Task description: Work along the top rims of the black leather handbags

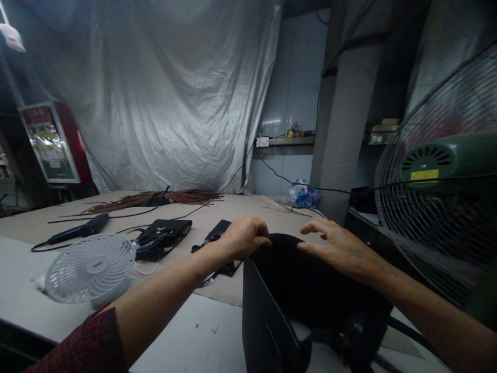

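Note:
A black bag (267,305) with stiff sides stands on the table in front of me, its mouth facing up and its inside dark. Pinched on the bag's far left top edge is my left hand (248,237), thumb and fingers closed. My right hand (334,246) hovers over the far right part of the rim, thumb and fingers apart and holding nothing. A dark strap (330,336) hangs at the bag's near side. Beyond my left forearm lie two smaller black bags, one with metal fittings (165,233) and one partly hidden behind my left hand (220,229).
A small white fan (95,267) sits to the left, near a black corded tool (87,228). Brown cords (155,199) lie bundled at the back of the table. A big green caged fan (438,160) stands close on the right. A plastic bag (305,196) rests at the far edge.

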Motion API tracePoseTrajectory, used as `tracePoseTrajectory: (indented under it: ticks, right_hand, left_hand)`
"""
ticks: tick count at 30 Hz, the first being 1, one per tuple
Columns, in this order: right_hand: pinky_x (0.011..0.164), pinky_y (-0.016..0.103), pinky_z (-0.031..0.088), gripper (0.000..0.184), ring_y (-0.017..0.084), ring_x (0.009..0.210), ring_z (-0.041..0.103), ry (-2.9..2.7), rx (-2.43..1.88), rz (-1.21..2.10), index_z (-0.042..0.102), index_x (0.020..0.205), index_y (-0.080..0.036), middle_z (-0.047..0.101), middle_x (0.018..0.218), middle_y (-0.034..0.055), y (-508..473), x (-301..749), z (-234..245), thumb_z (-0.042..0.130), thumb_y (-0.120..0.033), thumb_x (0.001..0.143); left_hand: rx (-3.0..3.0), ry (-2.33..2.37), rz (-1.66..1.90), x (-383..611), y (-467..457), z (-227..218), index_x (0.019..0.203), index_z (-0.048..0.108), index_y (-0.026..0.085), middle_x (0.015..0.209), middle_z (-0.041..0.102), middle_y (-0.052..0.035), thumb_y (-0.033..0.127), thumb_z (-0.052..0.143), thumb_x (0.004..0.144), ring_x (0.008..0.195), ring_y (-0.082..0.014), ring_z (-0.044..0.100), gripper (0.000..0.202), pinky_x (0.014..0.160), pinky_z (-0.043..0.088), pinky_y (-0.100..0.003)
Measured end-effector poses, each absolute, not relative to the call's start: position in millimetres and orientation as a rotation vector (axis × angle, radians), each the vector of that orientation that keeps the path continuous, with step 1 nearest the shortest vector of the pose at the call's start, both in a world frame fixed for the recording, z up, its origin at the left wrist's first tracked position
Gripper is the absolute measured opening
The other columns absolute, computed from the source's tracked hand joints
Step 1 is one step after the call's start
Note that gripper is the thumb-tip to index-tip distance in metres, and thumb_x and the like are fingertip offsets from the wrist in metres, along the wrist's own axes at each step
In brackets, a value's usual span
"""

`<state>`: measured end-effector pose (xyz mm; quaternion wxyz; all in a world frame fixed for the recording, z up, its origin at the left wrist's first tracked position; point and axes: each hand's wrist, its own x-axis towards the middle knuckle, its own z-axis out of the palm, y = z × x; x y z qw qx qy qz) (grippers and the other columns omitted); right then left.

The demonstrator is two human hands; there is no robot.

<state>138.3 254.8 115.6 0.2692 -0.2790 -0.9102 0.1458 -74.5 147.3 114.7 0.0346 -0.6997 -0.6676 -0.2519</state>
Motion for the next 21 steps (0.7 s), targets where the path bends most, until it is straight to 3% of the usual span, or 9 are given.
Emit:
tracePoseTrajectory:
  ticks: [5,11,17,21]
  right_hand:
    - [0.073,0.031,0.043,0.021,0.020,0.084,0.061,-2.598,-0.841,0.492,0.062,0.092,-0.019,0.068,0.090,0.0045,259,126,119,0.057,-0.034,0.079]
    - [0.067,0.029,0.040,0.015,0.019,0.080,0.061,-2.656,-0.791,0.398,0.066,0.088,-0.022,0.069,0.083,0.0017,263,116,120,0.055,-0.024,0.078]
    - [0.064,0.028,0.038,0.022,0.018,0.075,0.061,-2.739,-0.725,0.462,0.070,0.093,-0.024,0.070,0.082,0.0023,262,102,124,0.056,-0.032,0.079]
    - [0.060,0.028,0.034,0.018,0.017,0.068,0.058,-2.762,-0.720,0.291,0.070,0.079,-0.022,0.066,0.070,0.0025,257,94,126,0.054,-0.029,0.078]
  left_hand:
    - [-2.018,-2.180,-0.763,-69,146,115,0.079,0.071,0.021,0.070,0.068,-0.0007,0.038,0.061,0.075,0.066,-0.0153,0.058,0.020,0.055,0.036,-0.024]
    - [-1.946,-2.223,-0.741,-65,146,115,0.077,0.069,0.021,0.070,0.067,-0.0015,0.037,0.058,0.075,0.065,-0.0158,0.057,0.020,0.054,0.034,-0.024]
    - [-1.933,-2.238,-0.745,-65,147,116,0.076,0.068,0.020,0.069,0.067,-0.0016,0.036,0.058,0.074,0.065,-0.0155,0.056,0.019,0.054,0.032,-0.025]
    - [-1.955,-2.242,-0.756,-66,147,116,0.076,0.068,0.020,0.069,0.067,-0.0016,0.036,0.059,0.075,0.065,-0.0157,0.057,0.019,0.055,0.033,-0.025]
